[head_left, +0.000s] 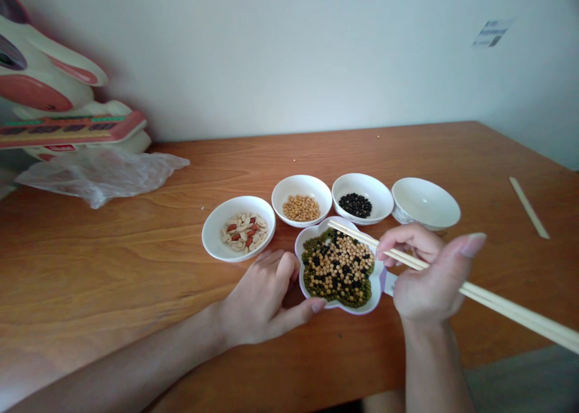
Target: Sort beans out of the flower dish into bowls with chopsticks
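A flower-shaped dish (380, 280) with a pale purple edge holds mixed green, black and tan beans. My left hand (266, 298) steadies its left side, thumb along the near rim and the other fingers curled against the wall. Across the palm of my right hand (425, 271) lies a pair of chopsticks (488, 298). Their tips are close together over the dish's far edge, and no bean shows between them. Behind the dish stand a bowl of yellow soybeans (301, 208) and a bowl of black beans (355, 205).
A white bowl (239, 255) of peanuts stands left of the dish, and another white bowl (427, 203) shows no contents at the right. A pale flat strip (529, 208) lies farther right. Clear plastic (104, 172) and a rabbit-shaped toy (67, 111) occupy the back left, before the wall.
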`<action>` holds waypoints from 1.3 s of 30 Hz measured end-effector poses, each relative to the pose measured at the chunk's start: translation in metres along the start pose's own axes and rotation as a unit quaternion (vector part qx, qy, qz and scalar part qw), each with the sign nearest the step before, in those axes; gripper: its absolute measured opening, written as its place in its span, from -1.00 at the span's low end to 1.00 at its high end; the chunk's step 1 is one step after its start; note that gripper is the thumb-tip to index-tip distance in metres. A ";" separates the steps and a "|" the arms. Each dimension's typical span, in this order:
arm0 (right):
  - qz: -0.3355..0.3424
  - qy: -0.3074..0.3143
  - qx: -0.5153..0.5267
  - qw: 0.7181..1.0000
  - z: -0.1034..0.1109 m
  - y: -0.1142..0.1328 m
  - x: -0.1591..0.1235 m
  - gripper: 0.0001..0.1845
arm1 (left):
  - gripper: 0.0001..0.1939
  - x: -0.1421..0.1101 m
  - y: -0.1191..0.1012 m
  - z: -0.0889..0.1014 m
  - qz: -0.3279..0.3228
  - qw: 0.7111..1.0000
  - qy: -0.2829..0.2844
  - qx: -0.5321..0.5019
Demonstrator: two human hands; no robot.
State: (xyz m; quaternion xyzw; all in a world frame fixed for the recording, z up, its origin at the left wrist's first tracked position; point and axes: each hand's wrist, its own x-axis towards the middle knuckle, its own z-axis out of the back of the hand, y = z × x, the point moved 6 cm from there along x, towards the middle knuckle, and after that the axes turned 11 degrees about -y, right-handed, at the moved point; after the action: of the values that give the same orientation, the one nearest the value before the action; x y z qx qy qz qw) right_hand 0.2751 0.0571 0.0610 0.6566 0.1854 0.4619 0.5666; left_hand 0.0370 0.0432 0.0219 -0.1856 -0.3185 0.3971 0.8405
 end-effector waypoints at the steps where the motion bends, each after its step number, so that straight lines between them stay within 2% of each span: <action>1: 0.003 0.005 -0.008 1.000 0.002 -0.001 0.001 0.03 | -0.64 0.000 0.000 0.000 -0.001 1.000 0.001 0.000; 7: 0.000 0.045 -0.030 0.999 0.002 -0.005 0.000 -0.02 | -0.63 0.000 0.002 -0.001 0.004 1.000 0.001 -0.006; 16: -0.006 0.071 -0.047 0.996 -0.006 -0.008 -0.006 -0.05 | -0.62 0.001 0.002 -0.001 0.006 1.000 0.004 0.001; 29: -0.005 0.077 -0.057 0.995 -0.006 -0.010 -0.006 -0.06 | -0.62 0.000 0.002 0.001 0.009 1.000 -0.001 0.000; 39: 0.013 0.050 -0.047 0.998 -0.005 -0.005 -0.005 -0.05 | -0.62 0.000 0.001 0.000 0.009 1.000 0.002 -0.001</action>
State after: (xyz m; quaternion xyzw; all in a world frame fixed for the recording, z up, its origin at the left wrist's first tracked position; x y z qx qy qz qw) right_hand 0.2694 0.0576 0.0541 0.6075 0.1828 0.5099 0.5809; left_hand 0.0364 0.0439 0.0210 -0.1899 -0.3158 0.4037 0.8374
